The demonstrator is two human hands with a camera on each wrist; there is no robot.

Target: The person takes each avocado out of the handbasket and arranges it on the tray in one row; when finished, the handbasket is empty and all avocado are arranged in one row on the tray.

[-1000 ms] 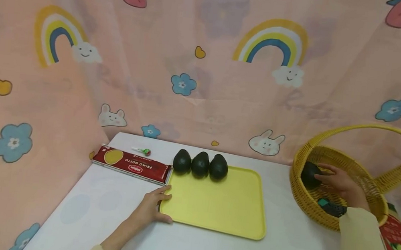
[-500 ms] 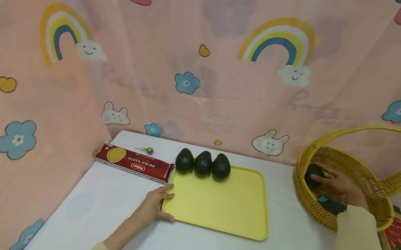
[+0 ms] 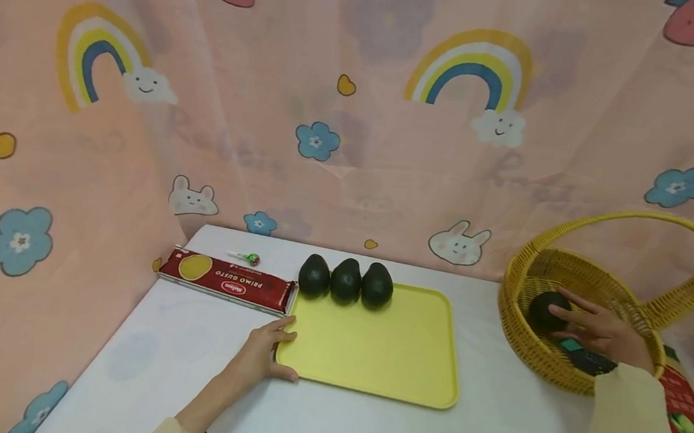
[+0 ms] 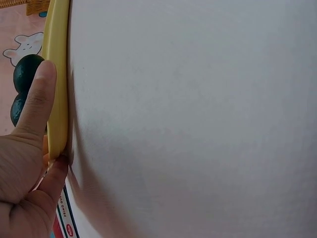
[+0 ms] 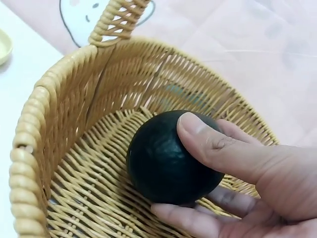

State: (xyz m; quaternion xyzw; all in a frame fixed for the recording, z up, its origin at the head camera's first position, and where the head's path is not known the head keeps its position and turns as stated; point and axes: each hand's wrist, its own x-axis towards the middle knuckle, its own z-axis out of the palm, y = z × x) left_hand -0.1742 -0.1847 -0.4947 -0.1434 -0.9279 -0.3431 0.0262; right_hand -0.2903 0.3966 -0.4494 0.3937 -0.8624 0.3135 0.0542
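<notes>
My right hand (image 3: 608, 331) reaches into the yellow wicker basket (image 3: 514, 334) and grips a dark green avocado (image 5: 171, 158). In the right wrist view, the thumb lies over the avocado and fingers curl beneath it, with the woven bottom showing around. On the left, my other hand (image 3: 258, 354) holds the near left corner of a yellow tray (image 3: 371, 351). The left wrist view has its thumb and a finger on either side of the tray's rim (image 4: 58, 84). Three dark avocados (image 3: 345, 282) stand side by side at the tray's back left.
Left of the tray lies a red spaghetti packet (image 3: 228, 282), with a lollipop (image 3: 249, 258) behind it. A red box with green fruit pictures (image 3: 688, 413) is at the right, beside the basket. A pink patterned cloth (image 3: 361, 197) hangs behind the white table (image 3: 184, 340).
Inside the basket, my right hand has shifted the avocado from the left wall toward the middle. My left hand keeps its hold on the tray. The head view has swung slightly.
</notes>
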